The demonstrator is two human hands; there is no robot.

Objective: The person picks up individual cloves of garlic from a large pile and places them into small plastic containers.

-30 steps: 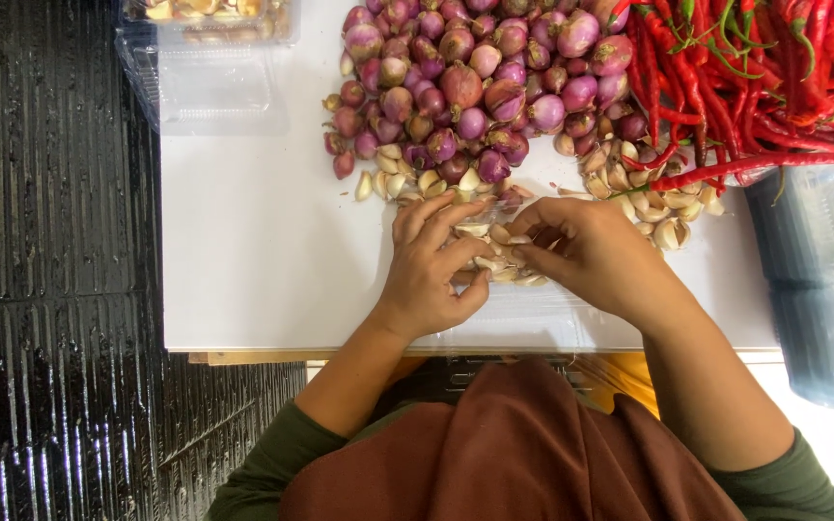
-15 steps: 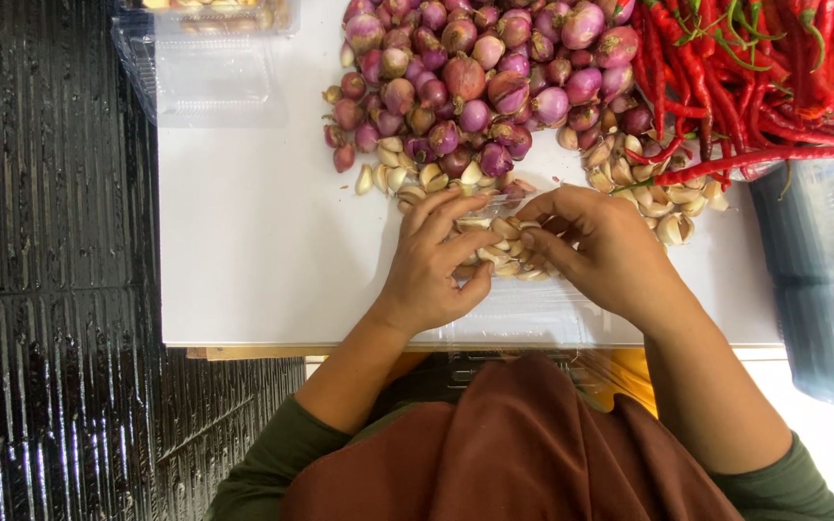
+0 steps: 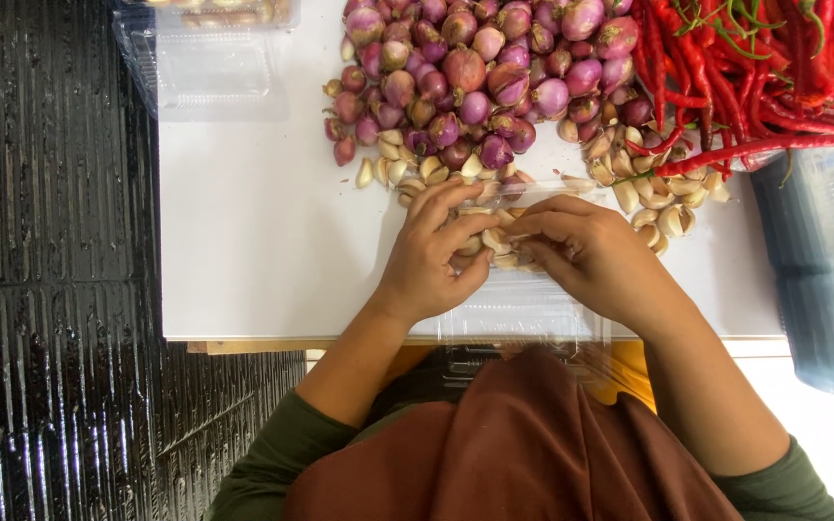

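My left hand and my right hand meet over a clear plastic clamshell box at the near edge of the white table. Both hands have their fingers curled around a small bunch of pale garlic cloves held between them above the box. More loose garlic cloves lie just beyond the hands. Behind these sits a heap of purple shallots, and red chillies are piled at the far right.
A clear plastic box stands at the table's far left. Stacked clear containers sit off the right edge. Black ribbed flooring lies to the left. My brown apron fills the near foreground.
Both hands have stayed over the box, the fingers shifting slightly as they gather the garlic cloves closer together.
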